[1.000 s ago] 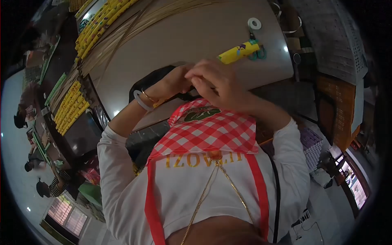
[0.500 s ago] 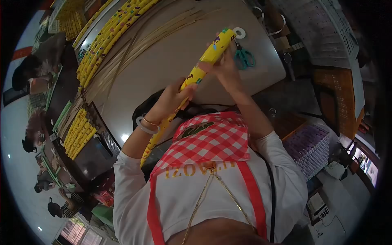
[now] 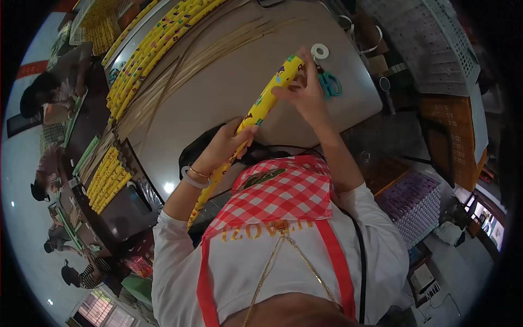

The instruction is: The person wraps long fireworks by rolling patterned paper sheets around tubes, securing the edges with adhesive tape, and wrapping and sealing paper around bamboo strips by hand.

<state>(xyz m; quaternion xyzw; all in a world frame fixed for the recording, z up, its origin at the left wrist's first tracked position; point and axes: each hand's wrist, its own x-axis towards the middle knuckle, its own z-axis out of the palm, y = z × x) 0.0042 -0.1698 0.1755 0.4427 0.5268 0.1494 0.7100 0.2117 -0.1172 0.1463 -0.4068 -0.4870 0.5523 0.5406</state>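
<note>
A long yellow tube [image 3: 268, 97] with a colourful print slants up and away from my body. My left hand [image 3: 226, 144], with bracelets on the wrist, is wrapped round its middle. The lower part runs beneath my left forearm. Near the upper end, my right hand [image 3: 309, 97] has its thumb against the side of the tube, the index finger at the tip and the other fingers bent. Beyond the right hand, a roll of white tape [image 3: 320, 52] and teal-handled scissors [image 3: 331, 84] lie on the table.
Long yellow printed tubes [image 3: 150, 52] and thin pale strips [image 3: 190, 68] lie across the table [image 3: 348, 111]. Shorter yellow tubes [image 3: 109, 182] are stacked at left. Several people sit at work further left. A white plastic crate [image 3: 425, 43] and a purple-and-white stack [image 3: 411, 204] stand at right.
The tube's upper end has come slightly down and to the left. My right hand has loosened its wrap, with the index finger now stretched to the tip. My left hand keeps its hold.
</note>
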